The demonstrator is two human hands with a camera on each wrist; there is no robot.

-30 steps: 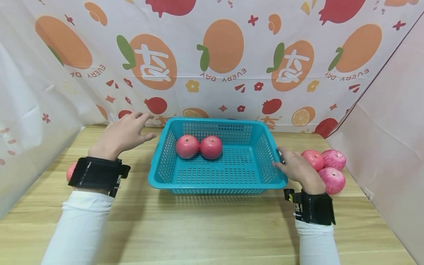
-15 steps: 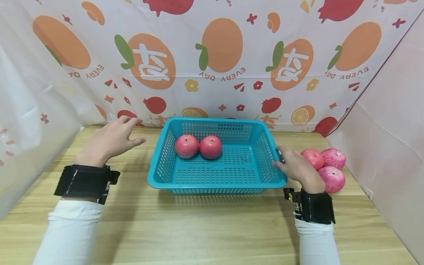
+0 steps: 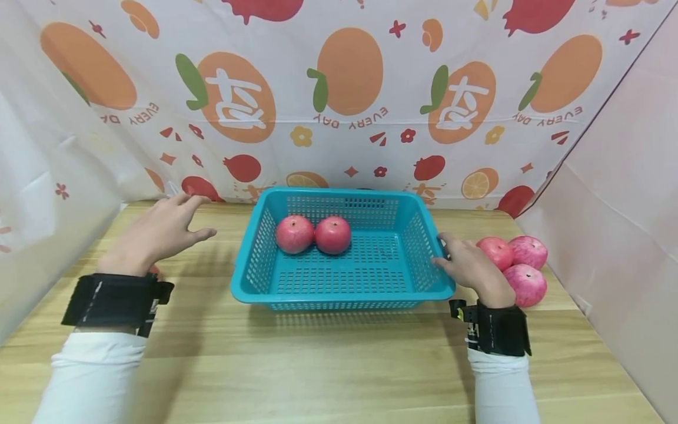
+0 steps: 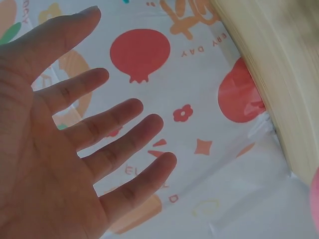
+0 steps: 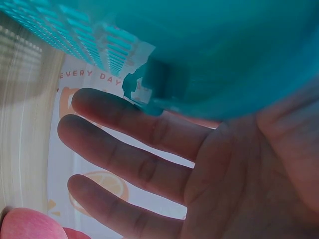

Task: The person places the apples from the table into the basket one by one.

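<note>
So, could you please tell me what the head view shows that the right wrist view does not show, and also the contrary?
Only the head view shows the left hand with its fingers spread, the two red fruits inside the blue basket, and the black band on each wrist.

Only the right wrist view shows the palm side of the right hand, in close-up, with the basket's rim covering part of it.

Both share the right hand at the basket, pink fruit outside the basket, the fruit-print cloth and the wooden table.

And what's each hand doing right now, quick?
Left hand: open, holding nothing.
Right hand: holding the blue basket by its rim.
</note>
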